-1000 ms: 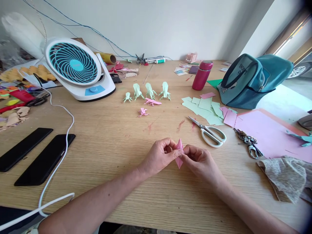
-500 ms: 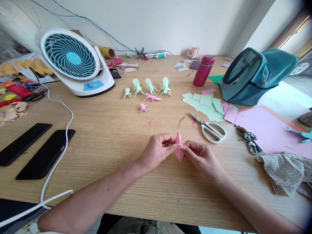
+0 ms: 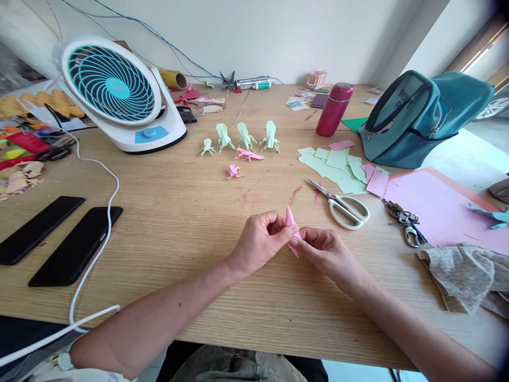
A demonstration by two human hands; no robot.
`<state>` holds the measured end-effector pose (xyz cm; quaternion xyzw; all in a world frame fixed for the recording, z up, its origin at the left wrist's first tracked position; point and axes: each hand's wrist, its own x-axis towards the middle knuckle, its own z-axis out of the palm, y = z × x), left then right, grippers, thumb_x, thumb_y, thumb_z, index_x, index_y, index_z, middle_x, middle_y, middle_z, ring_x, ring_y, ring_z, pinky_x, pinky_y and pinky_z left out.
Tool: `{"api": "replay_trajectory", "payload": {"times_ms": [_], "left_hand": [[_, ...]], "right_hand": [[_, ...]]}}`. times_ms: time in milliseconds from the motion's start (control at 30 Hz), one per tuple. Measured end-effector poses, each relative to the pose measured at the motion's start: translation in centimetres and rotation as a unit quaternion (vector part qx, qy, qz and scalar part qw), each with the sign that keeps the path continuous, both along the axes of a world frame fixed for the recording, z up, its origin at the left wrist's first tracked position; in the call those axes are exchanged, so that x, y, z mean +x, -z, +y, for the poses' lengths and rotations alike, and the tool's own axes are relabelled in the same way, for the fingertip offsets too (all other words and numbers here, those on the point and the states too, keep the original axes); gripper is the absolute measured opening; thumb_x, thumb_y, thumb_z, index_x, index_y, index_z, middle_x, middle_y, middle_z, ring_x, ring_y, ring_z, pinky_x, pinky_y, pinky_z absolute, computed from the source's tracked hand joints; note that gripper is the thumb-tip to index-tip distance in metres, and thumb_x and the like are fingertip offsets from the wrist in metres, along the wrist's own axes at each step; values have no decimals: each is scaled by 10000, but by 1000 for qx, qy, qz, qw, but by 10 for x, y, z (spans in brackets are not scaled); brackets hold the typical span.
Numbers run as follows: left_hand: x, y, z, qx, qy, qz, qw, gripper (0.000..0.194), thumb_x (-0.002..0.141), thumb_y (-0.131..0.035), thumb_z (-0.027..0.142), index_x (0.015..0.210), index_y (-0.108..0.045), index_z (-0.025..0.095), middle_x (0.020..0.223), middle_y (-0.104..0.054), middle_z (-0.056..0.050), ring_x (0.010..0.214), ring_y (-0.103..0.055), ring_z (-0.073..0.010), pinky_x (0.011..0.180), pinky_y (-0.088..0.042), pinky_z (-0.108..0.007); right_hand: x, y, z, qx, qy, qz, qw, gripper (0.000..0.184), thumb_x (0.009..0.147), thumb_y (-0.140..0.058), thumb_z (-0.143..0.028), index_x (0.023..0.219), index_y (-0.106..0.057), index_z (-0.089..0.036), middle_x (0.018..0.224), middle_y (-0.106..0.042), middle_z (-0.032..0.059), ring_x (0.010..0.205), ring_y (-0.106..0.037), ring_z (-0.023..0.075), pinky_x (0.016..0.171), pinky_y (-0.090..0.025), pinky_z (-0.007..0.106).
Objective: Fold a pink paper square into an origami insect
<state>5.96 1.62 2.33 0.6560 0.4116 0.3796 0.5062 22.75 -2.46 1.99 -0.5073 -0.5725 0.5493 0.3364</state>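
Note:
A folded pink paper piece (image 3: 290,216), narrow and pointed at both ends, is pinched between my two hands above the table. My left hand (image 3: 264,236) grips its left side with thumb and fingers. From the right, my right hand (image 3: 324,248) pinches its lower part, fingertips close to the left thumb. Beyond the hands stand several pale green folded paper figures (image 3: 245,137), along with a pink paper figure (image 3: 248,155) and a smaller pink one (image 3: 233,172). White-handled scissors (image 3: 345,208) lie slightly open to the right of my hands.
A fan (image 3: 119,95) stands at the back left, with two black phone-like slabs (image 3: 75,246) and a white cable in front. Right are a red flask (image 3: 334,110), green paper pieces (image 3: 336,165), a teal backpack (image 3: 421,119), keys (image 3: 406,223), pink paper (image 3: 433,212) and grey cloth (image 3: 469,276).
The pink paper piece has tilted, its top leaning left and its lower tip shifting right. Both hands still hold it. The whole view has shifted slightly.

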Motion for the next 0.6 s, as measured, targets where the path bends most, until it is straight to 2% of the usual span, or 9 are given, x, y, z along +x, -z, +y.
{"api": "replay_trajectory", "payload": {"times_ms": [267, 400, 600], "left_hand": [[1, -1, -3, -35, 6, -36, 999, 324, 852, -675, 385, 667, -538, 158, 636, -611, 12, 563, -547, -95, 530, -428, -208], [0, -3, -1, -25, 1, -36, 999, 322, 848, -678, 376, 658, -534, 159, 625, -578, 22, 566, -489, -85, 538, -387, -212], [-3, -5, 5, -14, -26, -42, 999, 335, 832, -677, 357, 633, -483, 169, 615, -455, 39, 595, -408, -91, 572, -349, -235]], "right_hand": [[1, -4, 1, 0, -23, -30, 999, 511, 846, -570, -673, 661, -521, -198, 634, -420, -20, 597, -330, 123, 555, -259, 275], [2, -3, 1, 1, -22, -33, 999, 536, 828, -562, -707, 686, -598, -191, 644, -485, 3, 627, -396, 143, 565, -297, 279], [4, 5, 0, -7, -16, -28, 999, 480, 809, -627, -666, 754, -706, -195, 648, -570, 22, 646, -484, 171, 541, -345, 274]]}}
